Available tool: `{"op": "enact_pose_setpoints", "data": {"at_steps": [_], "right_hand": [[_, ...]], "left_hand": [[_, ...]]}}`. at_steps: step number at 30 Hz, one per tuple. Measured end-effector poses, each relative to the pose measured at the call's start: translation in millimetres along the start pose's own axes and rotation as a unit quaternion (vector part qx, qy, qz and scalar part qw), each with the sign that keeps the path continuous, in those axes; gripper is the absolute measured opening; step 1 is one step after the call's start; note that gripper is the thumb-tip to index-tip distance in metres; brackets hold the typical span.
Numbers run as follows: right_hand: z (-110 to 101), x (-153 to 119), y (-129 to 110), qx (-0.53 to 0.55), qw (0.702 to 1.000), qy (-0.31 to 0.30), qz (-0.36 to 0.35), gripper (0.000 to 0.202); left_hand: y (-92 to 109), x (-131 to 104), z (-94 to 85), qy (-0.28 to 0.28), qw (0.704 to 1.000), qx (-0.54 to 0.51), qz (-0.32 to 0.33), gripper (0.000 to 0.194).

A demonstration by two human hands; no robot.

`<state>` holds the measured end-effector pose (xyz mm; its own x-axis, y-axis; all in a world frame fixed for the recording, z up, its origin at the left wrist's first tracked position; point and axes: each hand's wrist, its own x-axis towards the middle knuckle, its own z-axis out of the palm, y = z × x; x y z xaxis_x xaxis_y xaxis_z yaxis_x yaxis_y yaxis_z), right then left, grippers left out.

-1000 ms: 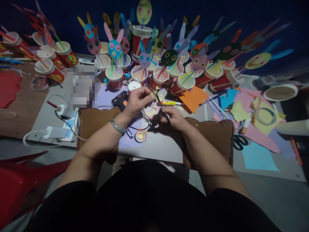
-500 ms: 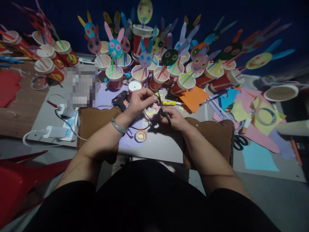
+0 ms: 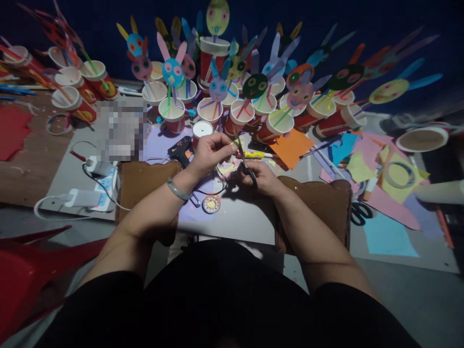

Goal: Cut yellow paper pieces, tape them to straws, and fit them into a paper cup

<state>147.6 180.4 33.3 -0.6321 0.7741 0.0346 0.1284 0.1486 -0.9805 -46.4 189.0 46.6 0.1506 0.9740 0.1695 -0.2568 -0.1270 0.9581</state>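
Cups [image 3: 242,126] with bunny heads [image 3: 171,72] stand across the top. Scissors [image 3: 250,175] sit in the right hand [image 3: 264,178], mid-frame. The glue gun [image 3: 181,149] lies left, the power strip [image 3: 105,185] farther left. At right, a tape roll [image 3: 411,178] rests on paper [image 3: 389,205].

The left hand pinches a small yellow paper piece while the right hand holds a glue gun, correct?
Not quite: the head view shows the right hand holding scissors. The left hand does pinch a small yellow paper piece.

The grey surface [image 3: 246,222] carries red cups [image 3: 174,126] along its back, a power strip [image 3: 106,183] at the left, brown pads [image 3: 148,180] at the front edge, purple paper [image 3: 199,216] beside the left pad, and blue paper [image 3: 391,237] at the right front.
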Motion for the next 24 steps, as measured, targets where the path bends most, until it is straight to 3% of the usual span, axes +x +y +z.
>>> {"op": "enact_pose_setpoints", "data": {"at_steps": [24], "right_hand": [[-2.6, 0.1, 6.6, -0.022, 1.000, 0.004, -0.001, 0.048]], "left_hand": [[-1.6, 1.1, -1.7, 0.002, 1.000, -0.009, 0.014, 0.045]]}}
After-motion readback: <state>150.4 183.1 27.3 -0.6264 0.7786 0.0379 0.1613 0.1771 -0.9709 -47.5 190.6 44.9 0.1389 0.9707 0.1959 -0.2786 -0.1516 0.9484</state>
